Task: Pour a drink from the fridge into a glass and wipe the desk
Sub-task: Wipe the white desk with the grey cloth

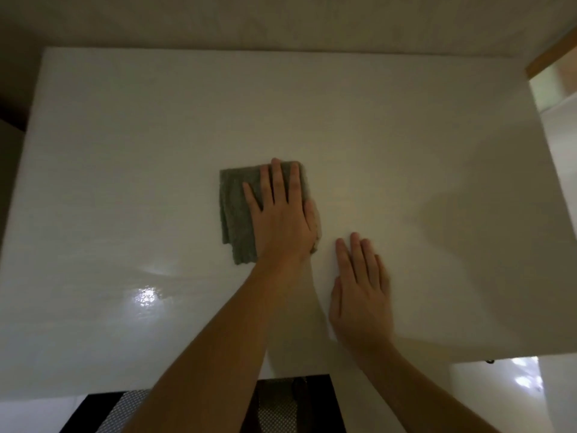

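Observation:
A folded grey-green cloth (235,210) lies flat near the middle of the white desk (125,135). My left hand (281,217) presses palm-down on the cloth's right half, fingers spread and pointing away from me, with the thumb over the cloth's right edge. My right hand (360,295) rests flat on the bare desk just right of and nearer to me than the cloth, fingers together, holding nothing. No glass or drink is in view.
The desk's far edge meets a pale wall (281,23). A wooden-edged shelf (549,57) stands at the upper right. A bright light reflection (146,296) shows on the desk's left front. A dark patterned chair (281,407) sits below the front edge.

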